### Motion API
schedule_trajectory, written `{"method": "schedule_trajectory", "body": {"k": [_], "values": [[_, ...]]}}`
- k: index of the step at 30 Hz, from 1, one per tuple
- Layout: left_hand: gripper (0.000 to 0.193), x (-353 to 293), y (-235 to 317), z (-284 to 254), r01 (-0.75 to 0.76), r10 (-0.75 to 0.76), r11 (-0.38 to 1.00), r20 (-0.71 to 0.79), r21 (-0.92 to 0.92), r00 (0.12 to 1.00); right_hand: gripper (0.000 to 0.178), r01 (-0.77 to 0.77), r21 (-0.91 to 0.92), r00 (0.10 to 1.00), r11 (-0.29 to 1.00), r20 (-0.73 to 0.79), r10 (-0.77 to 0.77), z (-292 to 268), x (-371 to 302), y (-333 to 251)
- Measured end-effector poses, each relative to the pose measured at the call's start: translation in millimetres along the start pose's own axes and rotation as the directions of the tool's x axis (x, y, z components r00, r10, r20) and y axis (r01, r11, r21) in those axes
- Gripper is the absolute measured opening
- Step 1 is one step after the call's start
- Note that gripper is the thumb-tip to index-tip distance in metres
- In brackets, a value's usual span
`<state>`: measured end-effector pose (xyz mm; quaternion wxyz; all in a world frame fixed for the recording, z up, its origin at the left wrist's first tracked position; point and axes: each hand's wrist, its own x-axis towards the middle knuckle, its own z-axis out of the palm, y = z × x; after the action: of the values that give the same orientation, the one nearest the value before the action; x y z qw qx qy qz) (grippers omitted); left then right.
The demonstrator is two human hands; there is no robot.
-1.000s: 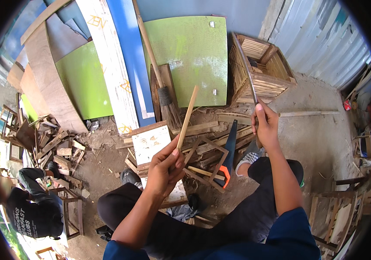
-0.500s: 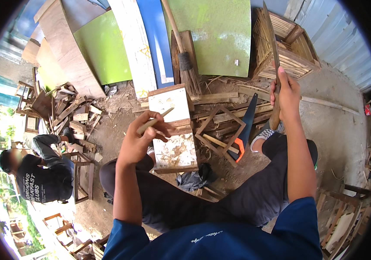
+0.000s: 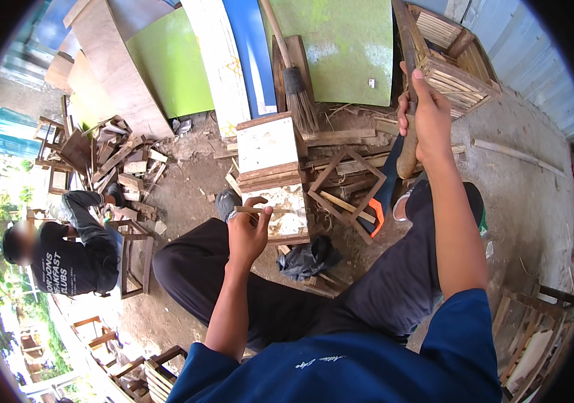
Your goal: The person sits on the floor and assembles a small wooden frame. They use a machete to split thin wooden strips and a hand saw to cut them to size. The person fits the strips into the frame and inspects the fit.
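Observation:
My left hand (image 3: pixel 248 235) is closed around a short, slim wooden stick (image 3: pixel 252 210), just above the near white-topped wooden block (image 3: pixel 290 230). The stick lies roughly level across the fingers. Raised at the right, my right hand (image 3: pixel 432 117) grips the wooden handle (image 3: pixel 406 158) of a machete. The machete's long dark blade (image 3: pixel 405 37) points up and away, its tip near the upper rim of the view. Behind the near block stands a second white-topped wooden block (image 3: pixel 265 149). Wood-coloured scraps or stains mark the near block's top.
A square wooden frame (image 3: pixel 322 176) and a handsaw (image 3: pixel 378 216) with an orange handle lie right of the blocks. A black plastic bag (image 3: pixel 308 259) is nearer. A broom (image 3: pixel 294 84) leans behind. At the left a person (image 3: pixel 75 258) sits near a scrap-wood pile (image 3: pixel 122 154).
My left hand has come nearer and to the right, bringing the stick low over the near block and turning it level. My right hand has shifted slightly left and away with the machete.

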<state>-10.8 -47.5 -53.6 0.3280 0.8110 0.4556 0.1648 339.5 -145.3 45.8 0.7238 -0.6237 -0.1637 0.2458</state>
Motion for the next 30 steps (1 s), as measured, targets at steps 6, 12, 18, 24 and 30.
{"method": "schedule_trajectory", "body": {"k": [6, 12, 18, 24, 30], "values": [[0.079, 11.1, -7.7, 8.8, -0.426, 0.225, 0.832, -0.487, -0.354, 0.844, 0.046, -0.024, -0.005, 0.998, 1.0, 0.052, 0.024, 12.5, 1.2, 8.7], [0.073, 16.9, 4.7, 26.0, -0.418, -0.06, 0.528, -0.523, -0.739, 0.85, 0.049, -0.229, -0.117, 0.934, 0.966, 0.253, 0.252, 31.4, -34.6, 49.3], [0.061, -5.7, 18.4, 33.5, -0.47, -0.054, 0.454, -0.551, -0.757, 0.833, 0.049, -0.466, -0.41, 0.666, 0.784, 0.421, 0.615, 37.6, -123.5, 113.6], [0.063, -43.9, 22.9, 48.1, -0.496, -0.093, 0.47, -0.6, -0.73, 0.795, 0.047, -0.143, -0.588, 0.622, 0.796, 0.572, 0.535, 31.2, -169.9, 161.8], [0.069, -41.2, 26.8, 61.6, -0.538, 0.005, 0.481, -0.612, -0.692, 0.791, 0.042, -0.119, -0.594, 0.576, 0.796, 0.612, 0.543, 25.6, -172.1, 168.9]]}}
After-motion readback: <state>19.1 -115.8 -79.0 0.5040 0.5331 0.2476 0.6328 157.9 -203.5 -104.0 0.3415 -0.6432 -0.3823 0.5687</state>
